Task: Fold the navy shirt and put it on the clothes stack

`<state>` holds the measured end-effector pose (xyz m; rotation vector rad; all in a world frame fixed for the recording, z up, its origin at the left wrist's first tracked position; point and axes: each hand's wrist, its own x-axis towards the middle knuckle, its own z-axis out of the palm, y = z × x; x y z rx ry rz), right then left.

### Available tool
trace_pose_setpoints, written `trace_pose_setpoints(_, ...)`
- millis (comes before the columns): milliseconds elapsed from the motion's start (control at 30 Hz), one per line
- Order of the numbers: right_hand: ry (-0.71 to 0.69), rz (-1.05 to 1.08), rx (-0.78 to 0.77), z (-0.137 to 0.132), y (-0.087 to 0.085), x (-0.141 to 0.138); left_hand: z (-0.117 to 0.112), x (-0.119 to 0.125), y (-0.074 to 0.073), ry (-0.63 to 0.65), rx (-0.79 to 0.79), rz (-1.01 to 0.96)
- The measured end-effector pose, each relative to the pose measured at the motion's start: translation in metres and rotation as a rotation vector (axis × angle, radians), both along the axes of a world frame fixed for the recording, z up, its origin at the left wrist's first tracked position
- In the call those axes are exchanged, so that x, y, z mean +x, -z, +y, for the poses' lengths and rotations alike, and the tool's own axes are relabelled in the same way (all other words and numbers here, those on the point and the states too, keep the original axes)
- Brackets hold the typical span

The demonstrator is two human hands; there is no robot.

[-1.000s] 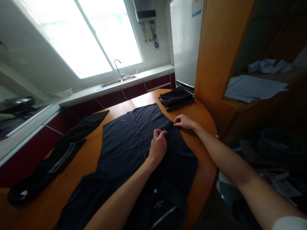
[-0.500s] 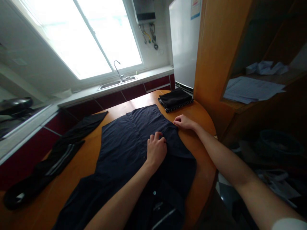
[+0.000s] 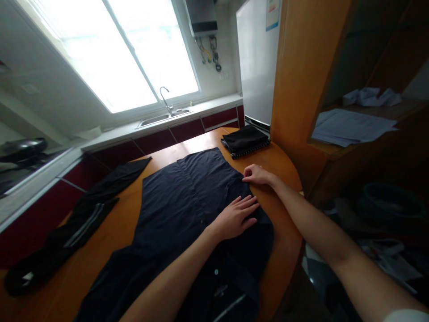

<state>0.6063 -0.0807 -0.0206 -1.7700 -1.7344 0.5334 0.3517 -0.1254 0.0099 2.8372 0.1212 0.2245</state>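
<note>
A navy button-up shirt (image 3: 167,201) lies spread over the wooden table, its collar end close to me. Flat on its right half rests my left hand (image 3: 236,216), fingers stretched and slightly apart. At the shirt's right edge, my right hand (image 3: 256,174) has thumb and forefinger closed together on the fabric. A small button (image 3: 216,271) shows near the collar, partly in shadow.
Folded black clothes (image 3: 246,139) lie at the table's far right. Black trousers with pale stripes (image 3: 83,223) stretch along the left side of the table (image 3: 284,165). A wooden cabinet (image 3: 298,80) stands to the right; a sink (image 3: 154,120) lies beyond.
My left hand has slid right and flattened, its curled fingers now extended over the shirt. My right hand has shifted only slightly at the shirt's edge.
</note>
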Motion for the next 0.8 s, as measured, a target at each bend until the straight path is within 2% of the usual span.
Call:
trace_pose_setpoints(200, 0.029, 0.025, 0.01, 0.003, 0.004, 0.002, 0.0, 0.001, -0.002, -0.015, -0.066, -0.131)
trace_pose_setpoints(300, 0.035, -0.022, 0.008, 0.003, 0.001, 0.001, 0.0, 0.002, 0.0, -0.073, -0.011, -0.162)
trace_pose_setpoints(400, 0.045, -0.088, -0.006, 0.0, -0.005, 0.0, 0.001, 0.002, 0.003, -0.152, 0.053, -0.105)
trace_pose_setpoints(500, 0.084, -0.145, 0.017, -0.004, -0.008, -0.001, 0.003, 0.002, 0.009, -0.154, 0.053, 0.0)
trace_pose_setpoints(600, 0.069, -0.24, 0.038, -0.008, -0.005, -0.004, 0.005, 0.001, 0.012, -0.157, 0.055, 0.013)
trace_pose_setpoints(700, -0.006, -0.315, -0.083, -0.01, 0.001, -0.006, 0.005, 0.001, 0.012, -0.164, 0.06, 0.011)
trace_pose_setpoints(800, 0.095, -0.322, -0.17, -0.007, 0.005, -0.003, 0.005, 0.001, 0.012, -0.162, 0.054, 0.013)
